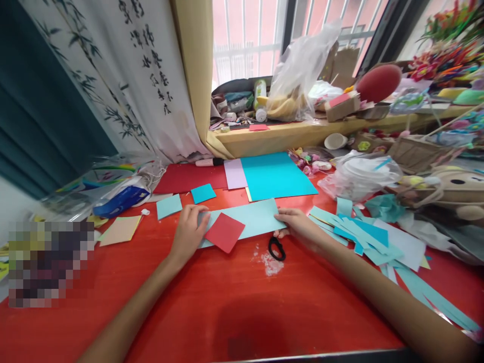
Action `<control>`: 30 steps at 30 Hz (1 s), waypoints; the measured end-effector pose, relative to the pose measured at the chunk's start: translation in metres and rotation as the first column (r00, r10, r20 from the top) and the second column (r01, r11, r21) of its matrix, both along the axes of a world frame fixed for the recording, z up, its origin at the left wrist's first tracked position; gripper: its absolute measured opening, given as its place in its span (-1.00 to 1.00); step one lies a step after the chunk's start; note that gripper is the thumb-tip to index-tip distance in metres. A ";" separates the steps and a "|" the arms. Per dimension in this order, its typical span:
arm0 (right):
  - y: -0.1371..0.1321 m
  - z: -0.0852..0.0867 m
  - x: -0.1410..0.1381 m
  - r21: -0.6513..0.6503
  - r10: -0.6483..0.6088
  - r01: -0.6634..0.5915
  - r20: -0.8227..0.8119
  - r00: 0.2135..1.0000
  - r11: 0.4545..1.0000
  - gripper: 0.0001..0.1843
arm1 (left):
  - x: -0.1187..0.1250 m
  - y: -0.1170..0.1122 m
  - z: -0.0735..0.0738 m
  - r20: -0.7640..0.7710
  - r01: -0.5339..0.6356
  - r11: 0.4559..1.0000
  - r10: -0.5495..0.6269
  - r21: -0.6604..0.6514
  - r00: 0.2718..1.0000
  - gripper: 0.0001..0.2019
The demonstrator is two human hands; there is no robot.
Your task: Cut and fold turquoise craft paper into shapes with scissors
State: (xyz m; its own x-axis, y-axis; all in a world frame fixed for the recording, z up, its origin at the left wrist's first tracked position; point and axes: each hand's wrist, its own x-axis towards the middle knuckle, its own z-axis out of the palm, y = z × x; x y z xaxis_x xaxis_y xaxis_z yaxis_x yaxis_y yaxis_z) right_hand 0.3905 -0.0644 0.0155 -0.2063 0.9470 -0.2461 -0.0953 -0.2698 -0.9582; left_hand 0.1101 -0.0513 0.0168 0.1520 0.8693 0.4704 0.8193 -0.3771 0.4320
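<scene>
Forearms outstretched, left hand (189, 229) and right hand (300, 227) hold blue sheet (257, 217) by ends.

Count on inspection: my hands, two, left hand (188, 233) and right hand (298, 227). Pale blue sheet (257, 217), one. Red square (224, 232), one. Scissors (277, 248), one pair. Small blue squares, two: pale square (169, 206), turquoise square (203, 193). Large turquoise sheet (276, 176), one.

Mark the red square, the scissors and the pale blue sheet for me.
red square (225, 232), head view, its middle.
scissors (276, 248), head view, black handle.
pale blue sheet (257, 216), head view, bare middle part.
</scene>
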 end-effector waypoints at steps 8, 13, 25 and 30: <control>-0.006 0.000 -0.006 -0.029 -0.114 0.112 -0.099 0.989 0.993 -0.84 | 0.001 -0.010 0.004 -0.148 -0.093 0.967 0.058 -0.235 0.987 -0.59; -0.009 0.000 -0.007 -0.023 -0.151 0.150 -0.114 0.982 0.989 -0.85 | 0.004 -0.012 -0.001 -0.109 -0.096 0.904 0.056 -0.416 0.993 -0.53; -0.011 -0.007 -0.011 0.012 -0.154 0.155 -0.075 0.985 0.988 -0.81 | 0.013 -0.019 -0.013 -0.440 -0.102 0.976 0.007 -0.192 0.898 -0.63; -0.010 -0.012 -0.011 0.053 -0.146 0.148 -0.039 0.989 0.988 -0.82 | 0.008 -0.012 -0.022 -0.355 0.003 0.994 -0.042 -0.110 0.934 -0.56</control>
State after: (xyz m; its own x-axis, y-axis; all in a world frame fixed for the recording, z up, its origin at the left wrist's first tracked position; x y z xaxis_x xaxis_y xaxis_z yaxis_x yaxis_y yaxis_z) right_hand 0.3793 -0.0745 0.0034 -0.0716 0.9797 -0.1873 -0.1638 -0.1968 -0.9667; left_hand 0.1185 -0.0628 -0.0049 0.3121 0.9056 0.2871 0.9185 -0.3649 0.1523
